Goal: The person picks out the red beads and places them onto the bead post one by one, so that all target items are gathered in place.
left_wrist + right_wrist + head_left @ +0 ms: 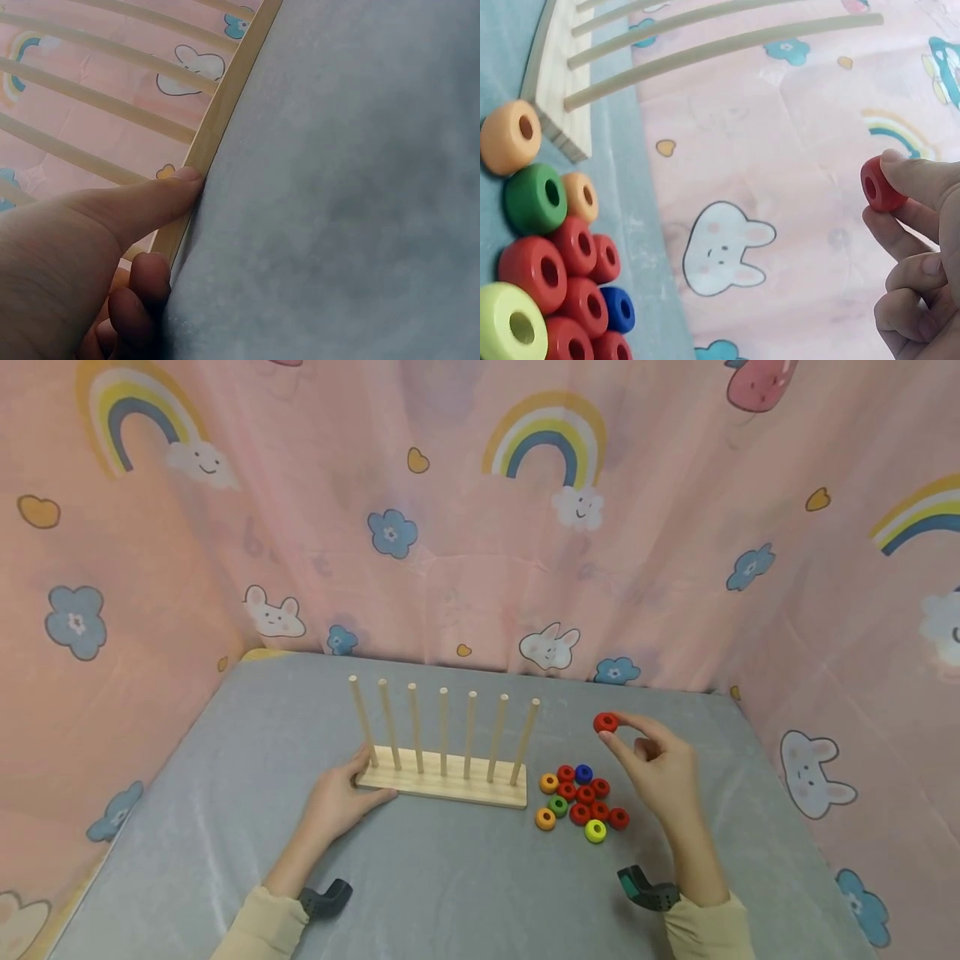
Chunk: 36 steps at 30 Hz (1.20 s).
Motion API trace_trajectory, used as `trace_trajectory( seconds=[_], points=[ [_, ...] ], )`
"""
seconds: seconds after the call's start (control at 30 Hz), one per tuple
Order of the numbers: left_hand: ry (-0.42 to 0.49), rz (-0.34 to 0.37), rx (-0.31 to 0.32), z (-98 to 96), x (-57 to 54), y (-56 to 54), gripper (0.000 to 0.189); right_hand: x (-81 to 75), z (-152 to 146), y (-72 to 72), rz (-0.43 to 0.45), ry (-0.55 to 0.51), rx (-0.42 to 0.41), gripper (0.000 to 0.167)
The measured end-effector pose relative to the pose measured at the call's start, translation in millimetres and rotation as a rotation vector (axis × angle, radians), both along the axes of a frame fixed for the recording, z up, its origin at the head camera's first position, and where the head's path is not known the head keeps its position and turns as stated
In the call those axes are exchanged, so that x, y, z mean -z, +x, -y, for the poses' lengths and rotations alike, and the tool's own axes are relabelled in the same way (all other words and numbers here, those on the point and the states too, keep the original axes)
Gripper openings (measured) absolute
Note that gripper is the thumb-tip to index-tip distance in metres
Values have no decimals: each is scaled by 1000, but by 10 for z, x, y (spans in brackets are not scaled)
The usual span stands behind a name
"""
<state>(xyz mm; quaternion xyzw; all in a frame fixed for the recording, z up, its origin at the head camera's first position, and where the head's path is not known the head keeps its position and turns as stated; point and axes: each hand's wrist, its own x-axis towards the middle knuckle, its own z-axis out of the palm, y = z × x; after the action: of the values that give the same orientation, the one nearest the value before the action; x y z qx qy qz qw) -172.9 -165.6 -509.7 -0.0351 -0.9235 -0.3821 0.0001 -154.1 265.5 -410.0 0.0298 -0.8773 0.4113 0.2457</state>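
A wooden peg stand with several upright pegs rests on the grey cloth. My left hand grips its left end, thumb along the front edge and fingers around the end; the left wrist view shows the thumb against the base's edge. My right hand pinches a red bead between thumb and fingertips, raised to the right of the stand. The bead's hole shows in the right wrist view, where the red bead is clear of the others.
Just right of the stand lies a cluster of loose beads: several red beads, two orange beads, a green bead, a blue bead and a yellow bead. A pink patterned curtain hangs around the table.
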Motion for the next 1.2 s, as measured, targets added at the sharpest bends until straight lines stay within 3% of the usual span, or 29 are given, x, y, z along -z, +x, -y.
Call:
trace_trajectory(
  seconds=[0.7,1.2],
  points=[
    [17,32,2,-3,36,29,91,-220,383,-22,-112,-49,-72,31],
    [27,43,-6,-13,-15,24,90,-373,559,-18,-173,-104,-118,32]
  ],
)
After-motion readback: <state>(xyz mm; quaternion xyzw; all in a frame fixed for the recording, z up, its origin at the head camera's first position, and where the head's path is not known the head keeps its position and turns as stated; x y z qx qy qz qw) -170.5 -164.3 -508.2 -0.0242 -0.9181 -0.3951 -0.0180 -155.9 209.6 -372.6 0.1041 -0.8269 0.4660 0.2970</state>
